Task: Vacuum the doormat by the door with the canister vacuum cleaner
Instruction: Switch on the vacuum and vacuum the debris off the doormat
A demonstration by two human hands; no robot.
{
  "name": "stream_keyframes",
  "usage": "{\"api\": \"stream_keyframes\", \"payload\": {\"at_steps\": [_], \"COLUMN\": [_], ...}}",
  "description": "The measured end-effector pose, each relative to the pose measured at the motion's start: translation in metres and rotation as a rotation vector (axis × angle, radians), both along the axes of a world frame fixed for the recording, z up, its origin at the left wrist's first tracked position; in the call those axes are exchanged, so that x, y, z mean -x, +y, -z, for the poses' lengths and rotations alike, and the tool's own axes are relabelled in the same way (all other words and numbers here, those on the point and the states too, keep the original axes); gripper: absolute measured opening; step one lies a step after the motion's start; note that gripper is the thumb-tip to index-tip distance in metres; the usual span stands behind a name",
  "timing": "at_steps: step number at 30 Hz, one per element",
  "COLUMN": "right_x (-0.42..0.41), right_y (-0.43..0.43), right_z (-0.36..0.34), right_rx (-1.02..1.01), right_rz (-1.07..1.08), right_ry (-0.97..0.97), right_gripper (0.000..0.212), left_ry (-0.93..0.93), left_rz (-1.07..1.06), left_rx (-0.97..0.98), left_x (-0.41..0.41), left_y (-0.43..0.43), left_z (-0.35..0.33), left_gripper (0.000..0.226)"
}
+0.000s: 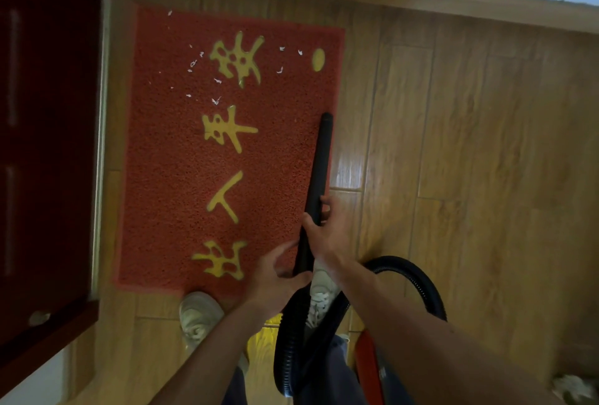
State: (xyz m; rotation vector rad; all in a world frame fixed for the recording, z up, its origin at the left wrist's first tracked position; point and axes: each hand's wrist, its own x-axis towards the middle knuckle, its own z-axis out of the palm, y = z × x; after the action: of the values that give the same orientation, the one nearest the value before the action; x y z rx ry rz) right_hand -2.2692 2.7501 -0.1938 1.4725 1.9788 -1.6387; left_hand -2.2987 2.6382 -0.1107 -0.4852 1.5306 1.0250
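We see a red doormat (181,177) with yellow signs on it, lying flat on the wood floor (470,145). A dark red door (48,145) stands just beside the doormat's left edge. Small white scraps (215,100) lie on the far half of the doormat, around the top yellow sign.

A black tube (319,171) runs along the doormat's right edge, with its tip over the doormat, well apart from the scraps. We cannot tell if the tip touches the doormat. The right hand (324,232) grips the tube in the middle, fingers wrapped round it. The left hand (275,281) holds the low end of the tube, fingers curled on it.

A black ribbed hose (418,278) loops from that end, off the doormat's near right corner. Two pale shoes (199,317) stand at the doormat's near edge. A red part of the vacuum cleaner (368,362) shows below the hose loop, on the near side of the doormat.
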Motion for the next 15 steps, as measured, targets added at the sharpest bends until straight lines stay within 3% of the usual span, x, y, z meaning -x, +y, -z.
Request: {"api": "stream_keyframes", "payload": {"at_steps": [15], "right_x": [-0.014], "right_y": [0.006], "right_z": [-0.01], "right_rx": [0.068], "right_rz": [0.004], "right_ry": [0.026], "right_gripper": [0.029], "left_ry": [0.011], "left_rz": [0.029], "left_rx": [-0.007], "left_x": [-0.013], "left_y": [0.004], "left_z": [-0.015], "left_gripper": [0.056]}}
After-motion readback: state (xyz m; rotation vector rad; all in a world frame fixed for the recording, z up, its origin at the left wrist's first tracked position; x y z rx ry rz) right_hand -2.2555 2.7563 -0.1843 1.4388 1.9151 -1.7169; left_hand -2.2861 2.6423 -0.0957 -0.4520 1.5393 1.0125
